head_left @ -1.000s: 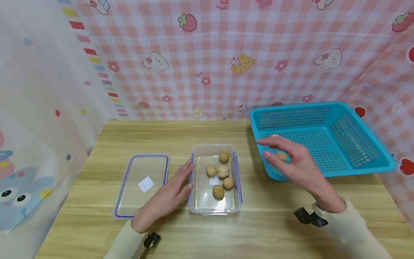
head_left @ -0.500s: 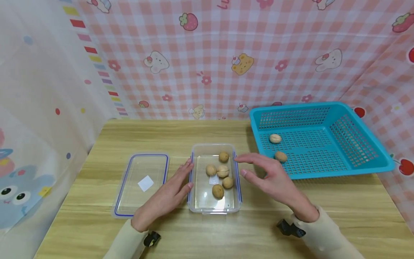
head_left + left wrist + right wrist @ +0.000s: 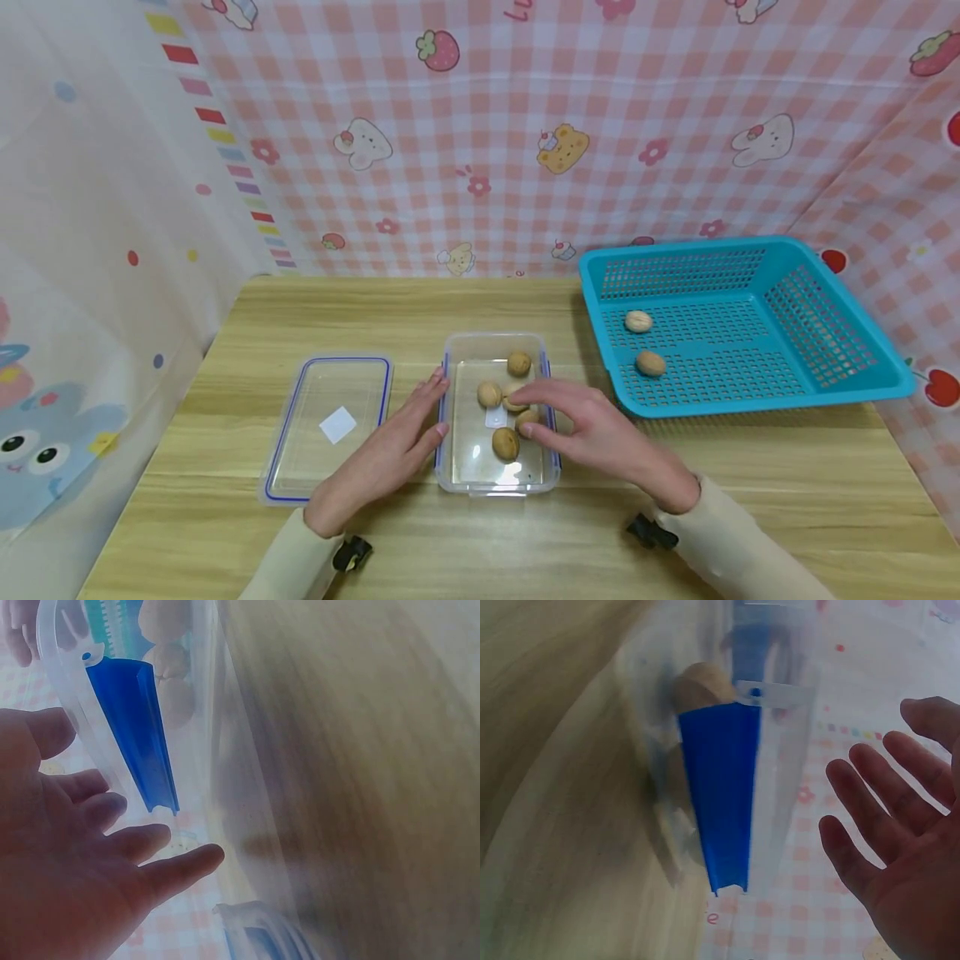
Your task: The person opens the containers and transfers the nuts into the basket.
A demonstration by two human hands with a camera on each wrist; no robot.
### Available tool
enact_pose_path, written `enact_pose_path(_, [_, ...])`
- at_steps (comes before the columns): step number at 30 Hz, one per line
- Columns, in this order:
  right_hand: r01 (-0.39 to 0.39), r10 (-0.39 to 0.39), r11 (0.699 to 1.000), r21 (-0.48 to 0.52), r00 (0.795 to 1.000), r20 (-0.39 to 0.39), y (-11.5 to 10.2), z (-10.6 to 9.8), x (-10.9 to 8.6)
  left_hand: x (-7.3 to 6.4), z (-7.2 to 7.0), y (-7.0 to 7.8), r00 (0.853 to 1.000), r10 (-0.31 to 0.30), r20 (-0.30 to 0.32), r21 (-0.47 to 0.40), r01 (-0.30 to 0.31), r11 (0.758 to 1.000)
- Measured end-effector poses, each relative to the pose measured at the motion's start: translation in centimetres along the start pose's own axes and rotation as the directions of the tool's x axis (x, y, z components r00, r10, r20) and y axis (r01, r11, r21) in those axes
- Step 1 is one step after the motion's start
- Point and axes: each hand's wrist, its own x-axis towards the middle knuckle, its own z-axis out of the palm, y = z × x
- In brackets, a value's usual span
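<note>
Nearest on the table, the left hand (image 3: 382, 462) lies with fingers extended and nothing in its grasp, its tips against or just beside the left long side of the clear box (image 3: 498, 489); the views do not settle whether they touch. The right hand (image 3: 592, 429) reaches over the box's right rim, thumb and fingers spread apart and not closed on anything. The step in hand looks to be reaching in for a walnut; the next move would call for lowering the fingertips a little and bringing thumb and fingers together on one shell. Of the five walnuts inside, the front walnut (image 3: 506, 444) lies just beyond the thumb, the right walnut (image 3: 527, 418) is partly behind the thumb, and the middle walnut (image 3: 510, 402) is partly covered by the fingers; contact cannot be told. The left walnut (image 3: 489, 393) sits beside it, the far walnut (image 3: 519, 363) near the box's far right corner. The lid (image 3: 318, 458) lies left of the box, towards the table's left edge. Farther back, by the table's far right corner, the blue basket (image 3: 682, 275) holds two walnuts (image 3: 650, 363) near its left side.
</note>
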Motion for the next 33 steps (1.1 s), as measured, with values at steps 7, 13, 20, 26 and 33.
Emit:
enact_pose_path(7, [0.031, -0.021, 0.996, -0.082, 0.992, 0.121, 0.6, 0.9, 0.6, 0.0, 0.0, 0.0, 1.000, -0.006, 0.005, -0.002, 0.006, 1.000])
enact_pose_path(13, [0.024, 0.013, 0.985, -0.173, 0.977, 0.212, 0.5, 1.4, 0.9, 0.0, -0.1, 0.1, 1.000, -0.010, 0.012, -0.009, 0.010, 1.000])
enact_pose_path(20, [0.036, 0.026, 0.979, -0.199, 0.953, 0.302, 0.5, 1.9, 1.4, -0.1, -0.1, 0.1, 1.000, 0.002, 0.005, -0.003, -0.002, 1.000])
enact_pose_path(26, [0.059, 0.046, 0.965, -0.255, 0.921, 0.387, 0.7, 2.0, 1.7, -0.1, -0.1, 0.0, 1.000, 0.016, -0.001, -0.005, -0.016, 1.000])
enact_pose_path(33, [0.079, 0.074, 0.944, -0.321, 0.895, 0.440, 1.0, 2.4, 2.0, -0.1, -0.1, 0.0, 1.000, 0.018, 0.002, -0.006, -0.018, 1.000])
